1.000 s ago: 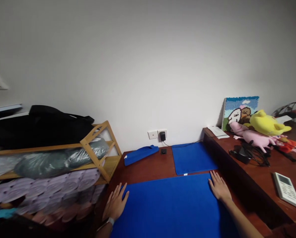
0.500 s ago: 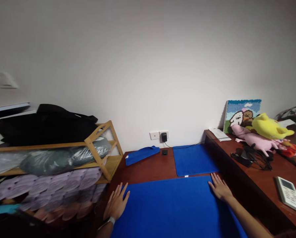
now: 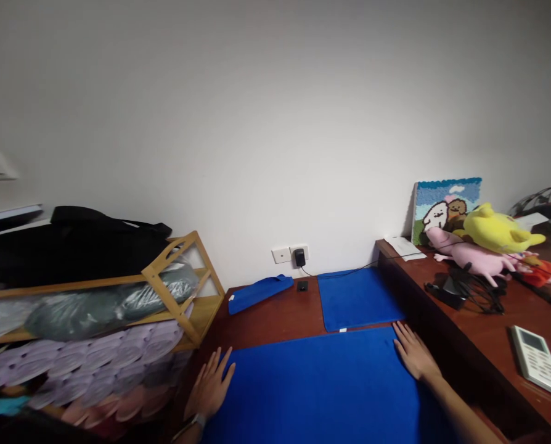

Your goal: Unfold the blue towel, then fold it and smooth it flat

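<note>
Large blue cloth [image 3: 322, 388] lies spread over the near part of the table [image 3: 261, 330], its far edge running across the wood and its near edge out of view. Left hand [image 3: 209, 383] palm down at the cloth's far left corner, fingers spread, thumb over the blue, the rest of the hand beside the table's left edge; grip loose, pinching nothing visible. Band [image 3: 196, 421] on that wrist. Right hand [image 3: 416, 354] also palm down, at the cloth's far right corner, fingers long and slightly parted — its grip likewise pinches nothing that shows.

Beyond the large cloth, two smaller blue pieces. Small flat cloth [image 3: 361, 299] fills the table's far right corner, white tag [image 3: 342, 330] on its near edge. Folded cloth [image 3: 260, 292] lies slantwise by the far left corner. Between them, near the far edge, a small black fitting [image 3: 302, 286].

Black adapter [image 3: 299, 257] in the wall socket; its cord runs right, over the small flat cloth's far edge.

Higher table [image 3: 483, 330] along the right side: pink plush [image 3: 467, 253], yellow plush [image 3: 495, 229], tangled cables [image 3: 476, 293], white keypad device [image 3: 538, 361]. Left of the table — wooden rack [image 3: 205, 314], black bag [image 3: 72, 246] on top.
</note>
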### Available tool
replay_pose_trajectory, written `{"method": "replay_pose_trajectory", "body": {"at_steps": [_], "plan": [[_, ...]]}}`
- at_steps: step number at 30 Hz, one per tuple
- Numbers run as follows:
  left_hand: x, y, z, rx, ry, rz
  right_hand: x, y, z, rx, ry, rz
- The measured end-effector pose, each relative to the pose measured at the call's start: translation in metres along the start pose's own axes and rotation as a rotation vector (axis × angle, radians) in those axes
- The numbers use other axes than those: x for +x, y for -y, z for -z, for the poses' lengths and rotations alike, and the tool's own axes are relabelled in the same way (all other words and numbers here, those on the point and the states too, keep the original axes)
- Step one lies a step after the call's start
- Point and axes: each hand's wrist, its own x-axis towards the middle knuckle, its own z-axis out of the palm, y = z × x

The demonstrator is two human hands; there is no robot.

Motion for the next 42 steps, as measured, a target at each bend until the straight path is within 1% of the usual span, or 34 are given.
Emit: {"method": "replay_pose_trajectory", "body": {"at_steps": [3, 7, 11, 15, 19, 23, 26, 31, 34, 37, 39, 40, 41, 42], "plan": [[0.002, 0.002, -0.005, -0.016, -0.035, 0.005, 0.002, -0.002, -0.002, 0.007, -0.014, -0.002], [0.001, 0.003, -0.010, -0.031, -0.072, 0.007, 0.003, -0.006, -0.012, -0.024, -0.020, -0.014], [-0.005, 0.000, -0.005, -0.048, -0.070, -0.005, 0.007, -0.012, -0.019, -0.080, 0.009, -0.022], [-0.011, -0.006, 0.002, -0.060, -0.077, 0.000, 0.015, -0.016, -0.016, -0.079, 0.053, -0.026], [-0.012, -0.008, 0.001, -0.063, -0.092, 0.009, 0.018, -0.005, -0.011, -0.051, 0.107, -0.092], [-0.009, -0.007, -0.004, -0.073, -0.102, 0.007, 0.011, 0.014, -0.016, -0.066, 0.034, -0.171], [-0.007, -0.007, -0.006, -0.079, -0.110, 0.013, 0.006, 0.023, -0.018, -0.087, -0.005, -0.186], [-0.006, -0.006, -0.008, -0.042, -0.107, 0.001, 0.005, 0.024, -0.005, -0.057, -0.034, -0.177], [-0.006, -0.005, -0.009, -0.026, -0.120, -0.002, 0.006, 0.017, 0.006, -0.025, -0.063, -0.149], [-0.005, -0.004, -0.010, -0.038, -0.127, 0.002, 0.006, 0.010, 0.014, -0.011, -0.116, -0.170], [-0.004, -0.004, -0.011, -0.050, -0.128, 0.003, 0.003, 0.017, 0.016, -0.009, -0.162, -0.189], [-0.004, -0.004, -0.011, -0.054, -0.128, 0.001, -0.002, 0.027, 0.016, 0.002, -0.187, -0.177], [-0.004, -0.003, -0.012, -0.053, -0.128, 0.000, -0.007, 0.042, 0.017, 0.027, -0.210, -0.145], [-0.003, -0.003, -0.012, -0.049, -0.128, -0.001, -0.015, 0.062, 0.016, 0.067, -0.227, -0.092]]}}
